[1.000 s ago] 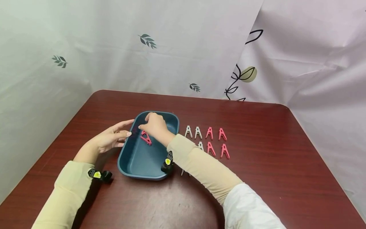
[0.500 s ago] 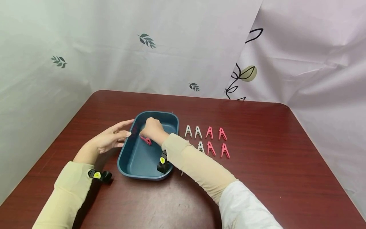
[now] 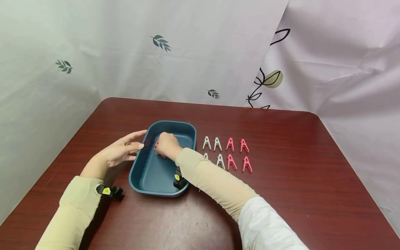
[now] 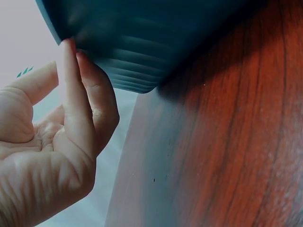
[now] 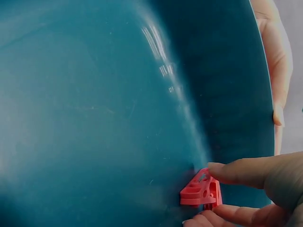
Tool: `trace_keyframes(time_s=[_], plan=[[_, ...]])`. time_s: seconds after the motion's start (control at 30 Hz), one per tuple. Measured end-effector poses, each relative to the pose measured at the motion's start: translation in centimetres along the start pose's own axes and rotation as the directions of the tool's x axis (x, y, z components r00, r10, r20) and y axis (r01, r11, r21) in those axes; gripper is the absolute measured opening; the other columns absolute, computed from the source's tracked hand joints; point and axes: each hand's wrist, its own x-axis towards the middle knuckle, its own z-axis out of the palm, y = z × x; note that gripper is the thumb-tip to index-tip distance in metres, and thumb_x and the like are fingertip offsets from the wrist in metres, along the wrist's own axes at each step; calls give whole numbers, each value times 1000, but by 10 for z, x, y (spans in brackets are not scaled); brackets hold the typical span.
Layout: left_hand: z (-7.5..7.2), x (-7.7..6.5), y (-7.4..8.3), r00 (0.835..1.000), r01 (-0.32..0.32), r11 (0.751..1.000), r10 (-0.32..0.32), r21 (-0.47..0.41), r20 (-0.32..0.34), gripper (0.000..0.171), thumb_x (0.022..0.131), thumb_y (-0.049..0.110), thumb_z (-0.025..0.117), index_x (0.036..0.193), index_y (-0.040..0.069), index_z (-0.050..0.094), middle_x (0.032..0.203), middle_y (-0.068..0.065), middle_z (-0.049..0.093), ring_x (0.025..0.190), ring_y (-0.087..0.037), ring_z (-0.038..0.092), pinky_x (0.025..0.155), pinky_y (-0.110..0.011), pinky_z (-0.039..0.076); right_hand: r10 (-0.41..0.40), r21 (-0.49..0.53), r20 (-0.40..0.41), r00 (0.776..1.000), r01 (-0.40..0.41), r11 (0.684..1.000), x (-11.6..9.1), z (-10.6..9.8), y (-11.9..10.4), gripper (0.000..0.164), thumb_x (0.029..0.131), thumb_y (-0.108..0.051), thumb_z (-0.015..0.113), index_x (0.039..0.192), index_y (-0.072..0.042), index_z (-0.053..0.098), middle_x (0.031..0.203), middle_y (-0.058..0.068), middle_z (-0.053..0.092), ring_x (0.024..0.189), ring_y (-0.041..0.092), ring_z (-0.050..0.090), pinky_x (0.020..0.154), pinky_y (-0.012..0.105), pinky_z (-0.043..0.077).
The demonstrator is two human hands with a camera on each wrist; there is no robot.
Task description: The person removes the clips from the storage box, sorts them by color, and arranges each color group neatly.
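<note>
My right hand (image 3: 167,144) reaches down into the blue tray (image 3: 153,178), near its left wall. In the right wrist view, the thumb and fingers pinch a red clothespin (image 5: 196,194) close over the tray's floor. The hand hides part of it in the head view. My left hand (image 3: 123,151) is at the tray's left side, with its thumb tip at the rim. Seen from the left wrist, its extended fingers (image 4: 75,99) touch the outer wall (image 4: 137,52) of the tray.
Right of the tray, white clothespins (image 3: 217,143) and red clothespins (image 3: 231,162) stand in rows on the brown table (image 3: 297,180). My right sleeve (image 3: 215,182) covers some of that area. A white curtain (image 3: 125,52) hangs behind the table.
My right hand has lowered into the tray and come slightly nearer, covering the red clothespin that showed beside it and closing its fingers on it. The left hand has stayed in place.
</note>
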Motion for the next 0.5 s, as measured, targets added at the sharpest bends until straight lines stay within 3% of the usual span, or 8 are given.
trace_keyframes(time_s=[0.13,0.3,0.5], plan=[[1,-1,2,1000,-2,1000,2,0,-6,69,98,15,53,153,14,11,109,4,65,96,-12,67,79,-32,57,-3,-18,17,1000,3,1000,2,2,0,40,78,-10,75,54,-15,44,52,-1,45,45,13,45,40,23,35],[2,-2,2,1000,-4,1000,4,2,-8,69,98,15,53,153,13,11,111,5,65,97,-12,66,79,-31,57,-9,-66,4,1000,9,998,4,3,1,29,75,-6,74,59,-15,51,62,0,50,51,14,44,40,23,35],[1,-1,1,1000,-2,1000,2,-15,-2,68,98,15,53,153,14,12,106,5,68,95,-14,67,80,-32,57,0,-110,16,1000,2,994,5,3,-2,20,78,-11,74,66,-14,58,63,0,53,52,16,47,42,25,39]])
